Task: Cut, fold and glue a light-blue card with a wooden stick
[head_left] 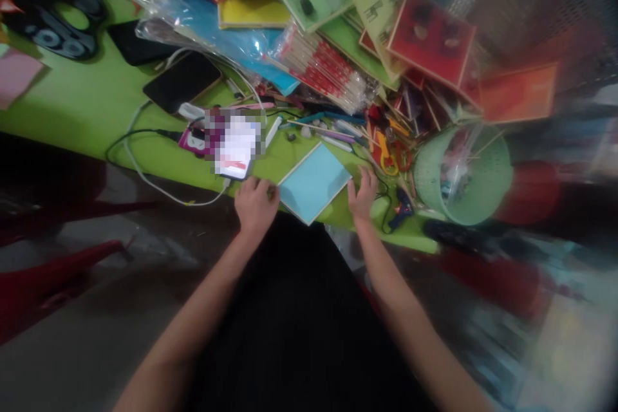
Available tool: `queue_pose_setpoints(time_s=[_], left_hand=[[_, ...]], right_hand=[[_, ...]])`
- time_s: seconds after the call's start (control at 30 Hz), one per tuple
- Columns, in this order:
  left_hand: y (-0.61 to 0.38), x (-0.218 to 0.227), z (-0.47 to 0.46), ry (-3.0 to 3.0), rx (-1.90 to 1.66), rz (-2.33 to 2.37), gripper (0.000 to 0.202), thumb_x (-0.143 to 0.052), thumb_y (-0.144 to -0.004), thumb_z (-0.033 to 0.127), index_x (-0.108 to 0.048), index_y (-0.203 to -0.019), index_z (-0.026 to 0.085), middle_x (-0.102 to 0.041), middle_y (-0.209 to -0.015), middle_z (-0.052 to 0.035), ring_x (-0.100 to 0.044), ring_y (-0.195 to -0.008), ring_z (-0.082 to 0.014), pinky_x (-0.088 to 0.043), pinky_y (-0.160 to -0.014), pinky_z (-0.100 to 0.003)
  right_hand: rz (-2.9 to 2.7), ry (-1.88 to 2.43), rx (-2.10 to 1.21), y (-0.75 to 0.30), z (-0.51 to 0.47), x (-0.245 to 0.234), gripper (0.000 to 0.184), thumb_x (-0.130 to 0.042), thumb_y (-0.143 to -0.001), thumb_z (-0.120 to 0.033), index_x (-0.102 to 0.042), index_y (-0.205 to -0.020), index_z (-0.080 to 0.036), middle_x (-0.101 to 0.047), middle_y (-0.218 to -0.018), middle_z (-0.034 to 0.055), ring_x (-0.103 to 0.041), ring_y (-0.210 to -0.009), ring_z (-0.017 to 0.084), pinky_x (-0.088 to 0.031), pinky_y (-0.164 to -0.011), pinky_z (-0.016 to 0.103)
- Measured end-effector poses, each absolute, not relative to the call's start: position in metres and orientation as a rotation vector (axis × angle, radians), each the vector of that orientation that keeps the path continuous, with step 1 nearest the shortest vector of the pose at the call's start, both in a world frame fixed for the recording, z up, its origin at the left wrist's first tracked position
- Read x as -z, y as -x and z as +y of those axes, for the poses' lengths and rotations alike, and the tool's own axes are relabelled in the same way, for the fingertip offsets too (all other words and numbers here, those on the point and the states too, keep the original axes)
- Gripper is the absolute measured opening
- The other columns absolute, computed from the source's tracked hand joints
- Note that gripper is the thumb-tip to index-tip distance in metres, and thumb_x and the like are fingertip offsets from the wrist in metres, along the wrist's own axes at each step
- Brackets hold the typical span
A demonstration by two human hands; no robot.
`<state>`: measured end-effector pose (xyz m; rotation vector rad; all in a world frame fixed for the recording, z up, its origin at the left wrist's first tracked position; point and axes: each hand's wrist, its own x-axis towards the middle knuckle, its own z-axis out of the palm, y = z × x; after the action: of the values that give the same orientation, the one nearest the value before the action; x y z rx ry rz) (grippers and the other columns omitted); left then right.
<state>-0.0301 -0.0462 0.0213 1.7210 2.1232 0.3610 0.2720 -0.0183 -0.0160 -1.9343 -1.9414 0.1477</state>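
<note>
A light blue square board point(313, 182) with a pale wooden edge lies on the green table point(87, 109) near its front edge. My left hand point(255, 204) rests at the board's left corner with its fingers curled in, touching the edge. My right hand point(363, 193) lies at the board's right side with fingers stretched out flat on the table. Nothing is lifted.
A lit phone point(235, 145) with a white cable point(145, 174) lies left of the board. A dark tablet point(182, 82), scissors point(389, 151), pens, bundles of sticks point(323, 67), coloured boards point(432, 35) and a green basket point(463, 174) crowd the table.
</note>
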Motion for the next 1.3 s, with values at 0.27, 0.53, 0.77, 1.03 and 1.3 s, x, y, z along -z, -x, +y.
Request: queue_pose_setpoints(time_s=[0.27,0.53,0.77,1.03,1.3], left_hand=[[0.01,-0.018,-0.026,-1.765,-0.361,2.019,0.022,-0.056,-0.096,0.025,-0.068,-0.114,0.024,-0.073,-0.106,-0.0109,-0.065,-0.102,-0.0307,-0.042,-0.085,-0.041],[0.004,-0.016,-0.057,-1.747,-0.366,1.984,0.021,-0.055,-0.097,0.024,-0.068,-0.114,0.024,-0.075,-0.099,-0.0078,-0.068,-0.091,-0.027,-0.04,-0.078,-0.037],[0.0,-0.015,-0.041,-1.823,-0.344,1.99,0.023,-0.057,-0.098,0.027,-0.072,-0.117,0.023,-0.073,-0.107,-0.0112,-0.063,-0.1,-0.0296,-0.039,-0.081,-0.039],[-0.001,-0.007,-0.004,-2.015,-0.367,1.745,0.028,-0.054,-0.099,0.019,-0.078,-0.111,0.028,-0.073,-0.109,-0.0104,-0.061,-0.1,-0.0297,-0.038,-0.087,-0.045],[-0.018,-0.006,0.032,-2.118,-0.546,1.585,0.033,-0.051,-0.1,0.018,-0.076,-0.119,0.029,-0.072,-0.123,-0.0109,-0.061,-0.117,-0.0312,-0.038,-0.105,-0.054]], right_hand=[[-1.937,1.88,-0.149,-0.272,-0.018,0.016,0.055,-0.041,-0.103,-0.05,-0.053,-0.145,-0.016,-0.057,-0.138,0.02,-0.052,-0.135,0.031,-0.044,-0.113,0.052],[-1.93,1.892,-0.165,-0.27,-0.017,0.012,0.054,-0.042,-0.104,-0.051,-0.054,-0.143,-0.016,-0.058,-0.137,0.0199,-0.053,-0.133,0.031,-0.044,-0.113,0.051],[-1.918,1.874,-0.158,-0.271,-0.017,0.014,0.054,-0.043,-0.103,-0.052,-0.057,-0.141,-0.016,-0.06,-0.134,0.0198,-0.055,-0.13,0.032,-0.045,-0.111,0.052],[-1.915,1.885,-0.165,-0.272,-0.018,0.016,0.054,-0.039,-0.104,-0.052,-0.055,-0.143,-0.019,-0.059,-0.136,0.0185,-0.056,-0.13,0.031,-0.045,-0.111,0.053],[-1.909,1.869,-0.187,-0.272,-0.018,0.015,0.054,-0.039,-0.105,-0.054,-0.054,-0.144,-0.02,-0.059,-0.136,0.0175,-0.054,-0.132,0.03,-0.043,-0.113,0.054]])
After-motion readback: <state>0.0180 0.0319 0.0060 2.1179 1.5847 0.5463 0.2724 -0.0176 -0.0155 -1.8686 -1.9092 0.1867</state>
